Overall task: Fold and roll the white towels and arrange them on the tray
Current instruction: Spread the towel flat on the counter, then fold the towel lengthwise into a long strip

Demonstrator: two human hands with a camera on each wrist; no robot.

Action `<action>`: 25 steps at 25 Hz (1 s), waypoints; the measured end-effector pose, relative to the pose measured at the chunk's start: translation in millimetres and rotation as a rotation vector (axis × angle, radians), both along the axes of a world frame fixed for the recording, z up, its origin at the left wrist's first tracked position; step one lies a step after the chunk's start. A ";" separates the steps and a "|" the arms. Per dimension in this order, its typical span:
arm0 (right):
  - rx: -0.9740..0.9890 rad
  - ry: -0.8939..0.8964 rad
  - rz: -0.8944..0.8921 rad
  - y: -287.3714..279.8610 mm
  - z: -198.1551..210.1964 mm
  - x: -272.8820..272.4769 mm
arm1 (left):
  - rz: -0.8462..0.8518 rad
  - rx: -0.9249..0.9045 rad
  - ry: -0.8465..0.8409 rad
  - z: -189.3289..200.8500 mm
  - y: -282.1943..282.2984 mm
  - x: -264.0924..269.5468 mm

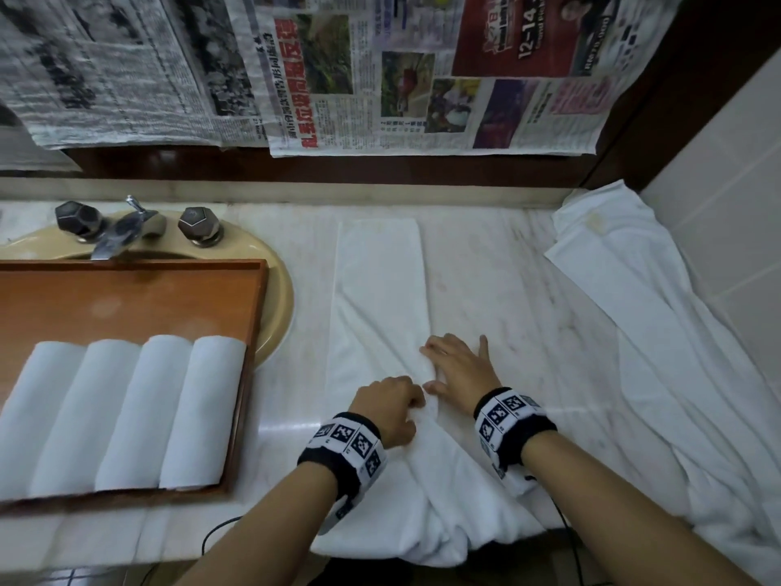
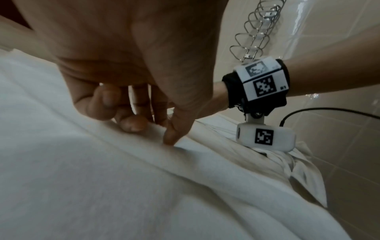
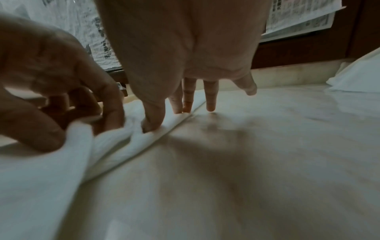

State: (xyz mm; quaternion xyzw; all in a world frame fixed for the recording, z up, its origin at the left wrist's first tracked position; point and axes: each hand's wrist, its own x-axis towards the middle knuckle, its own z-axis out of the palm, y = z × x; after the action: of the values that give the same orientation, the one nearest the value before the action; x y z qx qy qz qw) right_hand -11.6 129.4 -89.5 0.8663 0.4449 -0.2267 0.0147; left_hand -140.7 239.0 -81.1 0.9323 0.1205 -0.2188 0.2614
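A long, folded white towel [image 1: 378, 264] lies lengthwise on the marble counter, and its near end bunches over the front edge. My left hand [image 1: 393, 406] is curled on the towel's near part and pinches a raised fold [image 3: 82, 138] between thumb and fingers. In the left wrist view the left hand [image 2: 152, 129] has its thumb tip down on the cloth [image 2: 102, 178]. My right hand [image 1: 458, 365] lies flat beside it, fingers straight. The right fingertips [image 3: 186, 108] press the towel's right edge onto the counter. Several rolled white towels [image 1: 126, 408] lie side by side in the wooden tray [image 1: 126, 298].
The tray sits over a beige sink [image 1: 279, 289] with a tap [image 1: 122, 230] at the left. A loose heap of white towels [image 1: 634, 310] covers the counter's right side against a tiled wall. Newspaper sheets [image 1: 422, 78] hang behind. Bare marble [image 1: 498, 289] lies between towel and heap.
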 end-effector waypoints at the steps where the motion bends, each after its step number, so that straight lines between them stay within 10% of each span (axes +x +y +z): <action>1: -0.032 -0.005 0.016 -1.0 1.9 0.5 | 0.007 0.000 -0.002 2.3 -2.7 -2.2; 25: -0.168 0.099 -0.080 -6.5 -17.5 -9.1 | 0.101 -0.270 -0.106 -15.8 -21.5 -119.5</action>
State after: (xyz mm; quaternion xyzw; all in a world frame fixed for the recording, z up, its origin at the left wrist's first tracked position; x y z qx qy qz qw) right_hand -20.7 122.9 -107.1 0.8669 0.3894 -0.3061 0.0561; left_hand -260.2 217.5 -96.8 0.8917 0.1230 -0.1700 0.4011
